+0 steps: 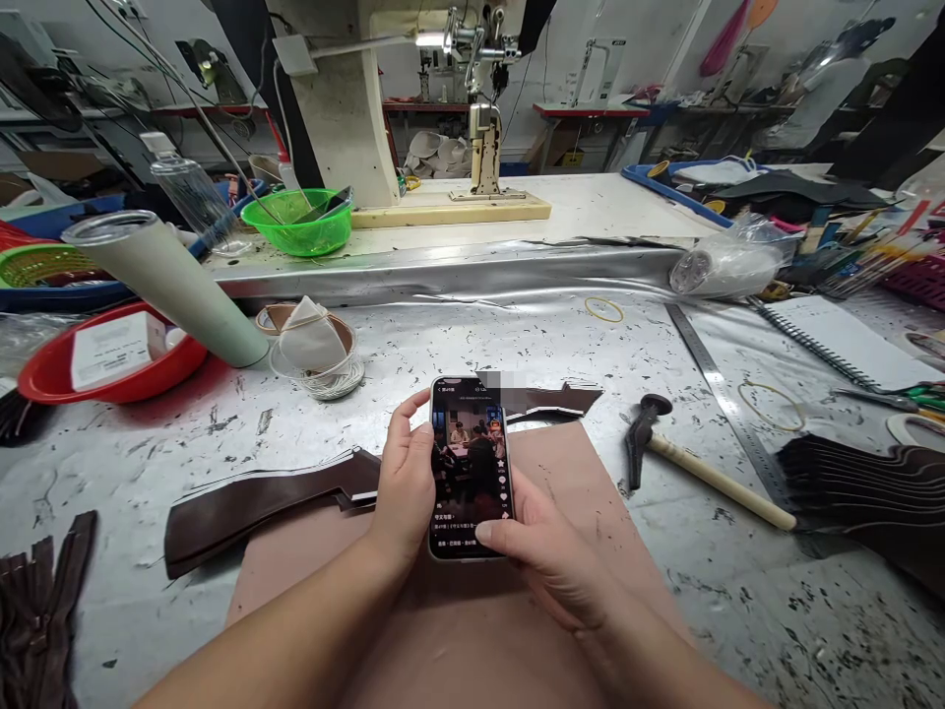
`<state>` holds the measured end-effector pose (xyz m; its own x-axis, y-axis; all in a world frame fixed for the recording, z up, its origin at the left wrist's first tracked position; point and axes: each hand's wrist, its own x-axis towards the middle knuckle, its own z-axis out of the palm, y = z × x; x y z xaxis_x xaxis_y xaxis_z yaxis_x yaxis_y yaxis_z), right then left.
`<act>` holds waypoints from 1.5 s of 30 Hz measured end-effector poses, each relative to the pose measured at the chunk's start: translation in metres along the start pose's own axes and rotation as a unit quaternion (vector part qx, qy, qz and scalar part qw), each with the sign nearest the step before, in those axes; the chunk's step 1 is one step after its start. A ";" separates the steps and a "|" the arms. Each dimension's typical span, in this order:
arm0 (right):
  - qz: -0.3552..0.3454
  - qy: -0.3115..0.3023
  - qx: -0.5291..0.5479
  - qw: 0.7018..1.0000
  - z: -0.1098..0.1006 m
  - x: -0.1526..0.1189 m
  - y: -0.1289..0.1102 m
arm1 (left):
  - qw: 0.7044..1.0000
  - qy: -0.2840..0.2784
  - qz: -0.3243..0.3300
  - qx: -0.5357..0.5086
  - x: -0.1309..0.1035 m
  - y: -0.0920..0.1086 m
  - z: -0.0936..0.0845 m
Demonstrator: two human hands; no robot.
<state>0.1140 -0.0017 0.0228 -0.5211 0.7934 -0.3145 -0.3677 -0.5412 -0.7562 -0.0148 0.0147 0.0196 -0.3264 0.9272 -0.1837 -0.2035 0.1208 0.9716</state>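
A smartphone [471,468] is held upright between my two hands, its lit screen showing a video of people at a table. My left hand [406,473] grips the phone's left edge, thumb along the side. Around the lower right edge closes my right hand [546,547], its thumb over the bottom of the screen. Beneath both hands lies a tan-pink sheet [591,502]. A dark brown leather piece [251,507] rests partly on it at the left, running behind my left hand. Another brown strip [565,402] pokes out beyond the phone's right side.
A hammer [709,478], a steel ruler [716,384] and stacked dark leather pieces [849,492] lie at right. On the left stand a red bowl [140,379], a tilted tumbler [177,286] and a cord roll [317,354]. Behind is a sewing machine [346,128] beside a green basket [302,231].
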 end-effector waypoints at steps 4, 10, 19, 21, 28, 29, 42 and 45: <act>0.002 -0.003 -0.004 1.000 0.000 0.001 0.000 | 1.000 -0.005 -0.003 -0.005 0.001 -0.001 0.000; 0.014 0.017 0.002 1.000 0.001 -0.001 -0.001 | 1.000 -0.001 0.000 0.001 0.000 0.003 0.001; 0.003 0.000 -0.009 1.000 0.002 -0.001 -0.001 | 1.000 -0.002 0.000 -0.002 0.001 -0.001 -0.001; 0.002 -0.002 -0.014 1.000 0.002 0.000 -0.001 | 1.000 -0.003 -0.001 -0.005 0.002 -0.002 -0.001; 0.013 0.021 0.019 1.000 -0.002 0.000 0.005 | 1.000 -0.002 -0.006 -0.007 0.002 -0.002 -0.001; 0.012 0.020 0.022 0.999 -0.002 0.000 0.005 | 1.000 0.001 -0.008 -0.007 0.001 -0.001 -0.001; 0.000 -0.008 0.004 1.000 0.001 0.001 0.002 | 1.000 0.000 -0.001 -0.012 0.001 0.001 0.001; 0.004 0.007 0.013 1.000 0.001 0.001 0.003 | 1.000 0.000 -0.004 -0.010 0.001 0.001 0.000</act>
<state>0.1117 -0.0028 0.0205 -0.5141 0.7924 -0.3283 -0.3832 -0.5546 -0.7386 -0.0150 0.0161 0.0204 -0.3239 0.9265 -0.1916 -0.2243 0.1215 0.9669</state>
